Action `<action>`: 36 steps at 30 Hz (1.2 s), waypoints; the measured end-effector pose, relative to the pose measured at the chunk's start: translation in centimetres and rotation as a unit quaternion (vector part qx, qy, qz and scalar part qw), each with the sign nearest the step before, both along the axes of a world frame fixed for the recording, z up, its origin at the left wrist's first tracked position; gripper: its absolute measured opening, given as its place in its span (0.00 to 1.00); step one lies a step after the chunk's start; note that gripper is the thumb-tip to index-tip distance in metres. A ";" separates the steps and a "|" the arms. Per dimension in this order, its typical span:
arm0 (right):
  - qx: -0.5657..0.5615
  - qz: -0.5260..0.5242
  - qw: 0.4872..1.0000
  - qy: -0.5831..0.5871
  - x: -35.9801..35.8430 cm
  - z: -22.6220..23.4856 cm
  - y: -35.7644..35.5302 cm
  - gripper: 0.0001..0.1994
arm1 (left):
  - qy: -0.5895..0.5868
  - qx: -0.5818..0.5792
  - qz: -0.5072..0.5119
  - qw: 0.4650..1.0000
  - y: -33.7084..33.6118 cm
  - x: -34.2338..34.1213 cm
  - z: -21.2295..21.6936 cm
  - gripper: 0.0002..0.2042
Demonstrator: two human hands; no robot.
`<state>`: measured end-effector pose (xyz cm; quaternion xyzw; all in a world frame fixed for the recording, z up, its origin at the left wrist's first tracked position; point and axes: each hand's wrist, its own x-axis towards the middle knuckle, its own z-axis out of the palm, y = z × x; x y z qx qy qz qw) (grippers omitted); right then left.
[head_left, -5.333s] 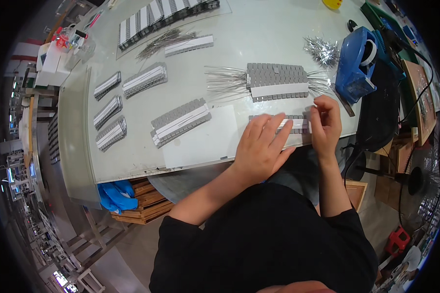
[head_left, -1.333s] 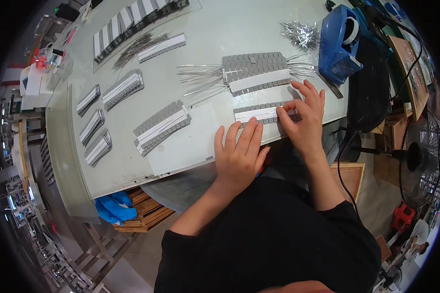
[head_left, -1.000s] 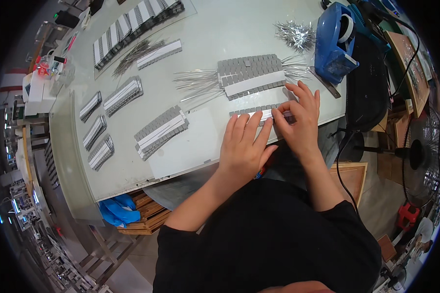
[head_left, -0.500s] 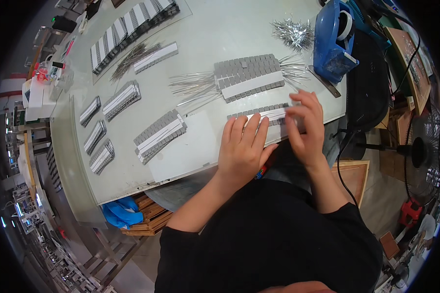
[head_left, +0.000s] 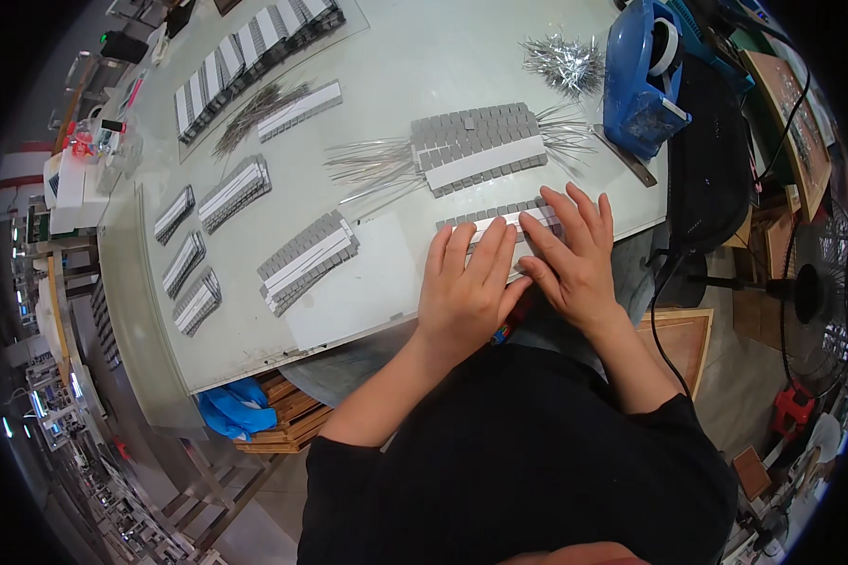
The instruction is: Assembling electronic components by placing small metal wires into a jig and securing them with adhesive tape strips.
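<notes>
A narrow grey tiled strip with a white band [head_left: 486, 226] lies near the table's front edge, partly hidden beneath my fingers. My left hand [head_left: 466, 287] rests on its left and middle part, fingers stretched out flat. On its right part lies my right hand [head_left: 575, 254], fingers spread and the index fingertip touching the white band. Just beyond my hands sits a wider grey tiled panel [head_left: 476, 137] with a white band across it. Bundles of thin silvery wires [head_left: 372, 162] stick out at its left and right sides. A stack of similar tiled strips [head_left: 309, 262] lies to the left.
A blue tape dispenser [head_left: 639, 85] stands at the right, beside a metal ruler [head_left: 628, 155] and a heap of silvery wire pieces [head_left: 565, 64]. Small strip stacks [head_left: 191, 264] are at the left. A long row of strips [head_left: 255, 56] lies at the far left.
My right hand has come down and moved left onto the strip. My left hand has stayed nearly in place. The wider panel has barely shifted.
</notes>
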<state>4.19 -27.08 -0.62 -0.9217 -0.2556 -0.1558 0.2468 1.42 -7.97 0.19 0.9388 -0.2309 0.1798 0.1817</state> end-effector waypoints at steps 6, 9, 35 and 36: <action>0.001 0.000 1.000 -0.002 0.4 -0.4 -0.1 0.21 | -0.001 0.014 -0.016 1.000 0.1 0.2 0.4 0.26; 0.003 -0.003 1.000 -0.001 0.3 -0.5 -0.3 0.20 | 0.012 0.031 -0.031 0.999 -0.1 0.3 0.4 0.26; 0.400 -0.214 0.891 0.033 11.8 8.8 -7.6 0.18 | -0.007 0.044 -0.027 0.999 -0.3 0.0 0.3 0.27; 0.313 -0.251 0.916 0.020 11.3 9.0 -7.4 0.17 | -0.008 0.041 -0.030 0.999 -0.3 0.0 0.3 0.27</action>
